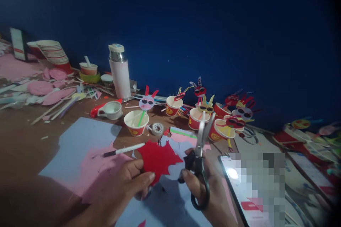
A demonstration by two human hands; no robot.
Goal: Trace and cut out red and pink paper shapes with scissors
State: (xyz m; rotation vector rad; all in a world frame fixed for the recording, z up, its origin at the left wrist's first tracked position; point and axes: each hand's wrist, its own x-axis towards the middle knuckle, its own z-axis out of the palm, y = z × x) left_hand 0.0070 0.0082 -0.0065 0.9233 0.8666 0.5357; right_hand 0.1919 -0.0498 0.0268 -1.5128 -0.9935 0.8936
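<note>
Apparently a cutting step: left hand [130, 179] pinches spiky-edged red paper [160, 159] over a pale sheet [133, 212]; right hand [217, 198] grips scissors [199, 145], blades parted, pointing up, clear of the paper. Next snip would call for swinging the blades to its edge, paper held steady.

Hands, bare, two: the left hand [130, 182], its forearm [89, 214] slanted in from the lower left, is closed in a pinch, index finger [135, 165] bent and thumb [144, 181] extended; the right hand [198, 186], placed near it, is curled in a grip, its thumb [190, 180] bent.
</note>
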